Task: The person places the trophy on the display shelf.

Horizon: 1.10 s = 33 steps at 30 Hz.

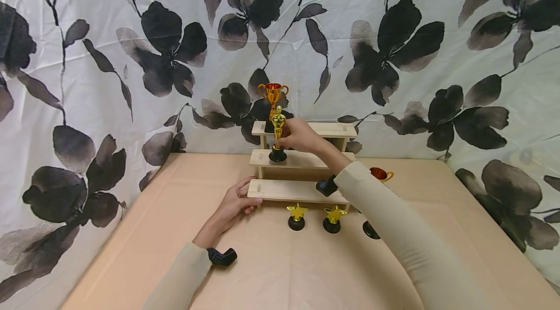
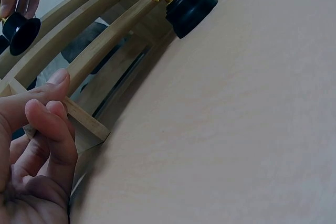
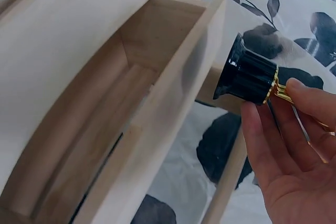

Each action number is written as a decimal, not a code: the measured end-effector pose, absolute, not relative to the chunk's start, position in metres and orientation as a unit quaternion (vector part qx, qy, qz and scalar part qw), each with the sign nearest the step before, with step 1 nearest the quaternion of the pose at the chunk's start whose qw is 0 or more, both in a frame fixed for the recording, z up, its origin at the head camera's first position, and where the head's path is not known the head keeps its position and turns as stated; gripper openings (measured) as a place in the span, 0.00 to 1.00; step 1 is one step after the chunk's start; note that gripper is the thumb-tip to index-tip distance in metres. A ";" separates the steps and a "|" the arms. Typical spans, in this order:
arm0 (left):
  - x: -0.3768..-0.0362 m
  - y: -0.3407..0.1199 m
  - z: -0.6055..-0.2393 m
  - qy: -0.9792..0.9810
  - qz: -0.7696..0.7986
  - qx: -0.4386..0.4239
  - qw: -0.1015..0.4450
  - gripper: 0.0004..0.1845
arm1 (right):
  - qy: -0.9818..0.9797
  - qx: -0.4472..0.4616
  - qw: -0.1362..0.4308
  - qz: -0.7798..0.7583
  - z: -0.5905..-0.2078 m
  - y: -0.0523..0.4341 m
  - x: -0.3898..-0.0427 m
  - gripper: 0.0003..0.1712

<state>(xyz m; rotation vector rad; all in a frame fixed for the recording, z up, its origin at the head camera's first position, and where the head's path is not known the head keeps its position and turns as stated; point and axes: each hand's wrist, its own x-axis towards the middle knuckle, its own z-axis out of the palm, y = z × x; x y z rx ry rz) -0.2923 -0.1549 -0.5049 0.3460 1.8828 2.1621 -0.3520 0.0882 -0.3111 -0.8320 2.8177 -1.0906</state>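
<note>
My right hand (image 1: 299, 135) pinches a gold figurine trophy (image 1: 278, 123) by its slim body. The trophy stands upright, its black base (image 3: 252, 74) close over the left end of the middle tier. The three-tier wooden stand (image 1: 302, 189) rises in steps. At the left end of its lowest tier, my left hand (image 1: 234, 205) grips the board, thumb on the front edge and fingers curled by the side. In the left wrist view, the thumb and curled fingers (image 2: 52, 145) lie at the stand's end frame. A gold cup trophy (image 1: 273, 92) stands on the top tier, left side, behind the figurine.
Two star trophies (image 1: 296, 216) with black bases stand in front of the stand. Right of it, another cup trophy (image 1: 381, 174) and a black base (image 1: 371, 230) are partly hidden by my right sleeve. A flowered cloth (image 1: 306, 57) hangs behind the table (image 1: 280, 271).
</note>
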 end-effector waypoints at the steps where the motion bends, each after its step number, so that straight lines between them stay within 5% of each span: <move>1: -0.292 -0.155 -0.505 0.647 0.743 0.118 0.127 0.47 | 0.900 -0.262 0.002 -0.348 -0.313 0.086 -0.352 0.12; 33: -0.285 -0.155 -0.509 0.654 0.736 0.128 0.121 0.46 | 0.917 -0.223 -0.003 -0.330 -0.334 0.065 -0.346 0.21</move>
